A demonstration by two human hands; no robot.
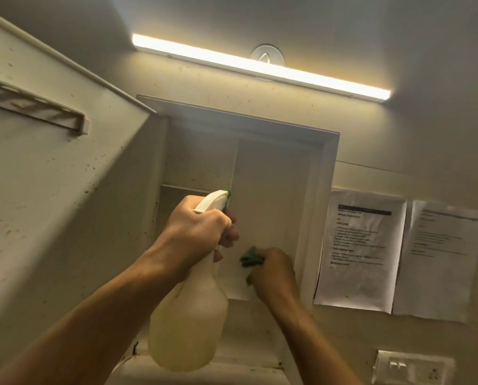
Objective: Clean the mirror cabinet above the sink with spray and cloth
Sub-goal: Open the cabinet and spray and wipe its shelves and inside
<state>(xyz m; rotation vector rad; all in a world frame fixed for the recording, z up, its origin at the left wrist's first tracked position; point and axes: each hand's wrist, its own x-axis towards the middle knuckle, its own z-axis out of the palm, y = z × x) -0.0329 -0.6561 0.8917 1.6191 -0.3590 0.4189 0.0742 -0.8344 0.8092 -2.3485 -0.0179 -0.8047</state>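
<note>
Spraying the open white mirror cabinet (274,190).
My left hand (201,229) grips the translucent plastic spray bottle (188,315); my right hand (274,270) clutches a crumpled green cloth (251,257).

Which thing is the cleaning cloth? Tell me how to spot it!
Find the long glowing light bar on the wall, then look down to the open cabinet below it. Low inside, the right hand is bunched around the cloth. It is a small dark green wad, unlike the big pale spray bottle in the left hand.
</note>
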